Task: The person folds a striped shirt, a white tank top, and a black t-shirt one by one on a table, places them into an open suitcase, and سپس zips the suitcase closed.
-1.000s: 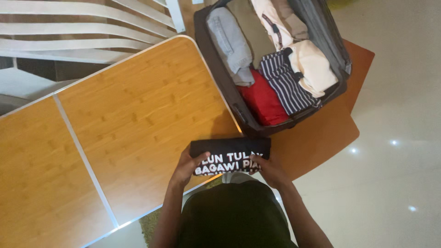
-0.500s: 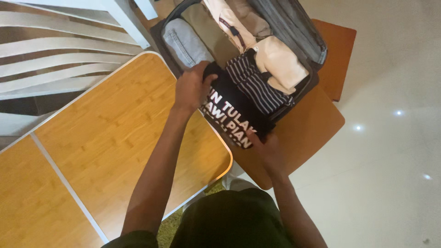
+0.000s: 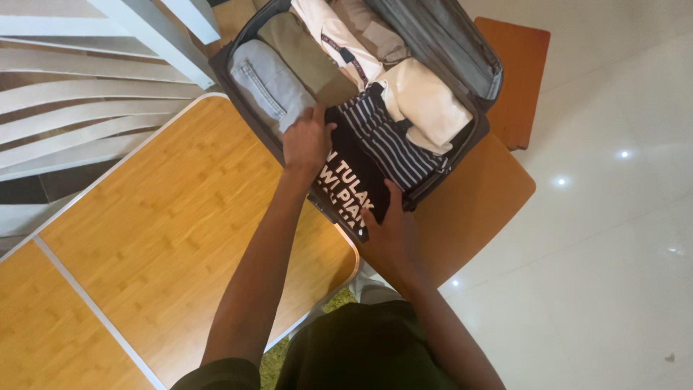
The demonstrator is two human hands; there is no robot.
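A folded black garment with white lettering [image 3: 351, 189] lies in the near corner of an open dark suitcase [image 3: 482, 76]. My left hand [image 3: 307, 141] presses on its far end, fingers curled over the fold. My right hand [image 3: 390, 227] grips its near end at the suitcase's edge. Beside the black garment lie a striped dark-and-white garment [image 3: 393, 144], a cream folded piece [image 3: 426, 101], folded grey jeans [image 3: 271, 83] and an olive piece [image 3: 299, 43].
A wooden folding table [image 3: 166, 217] with a white rim spreads at the left. The suitcase rests on brown wooden stools [image 3: 480, 198]. White slatted furniture [image 3: 79, 87] stands at the far left. Glossy pale floor tiles [image 3: 613, 253] fill the right.
The black garment has gone from in front of my body, over the table's edge, into the suitcase, covering the red garment. Both hands moved forward with it.
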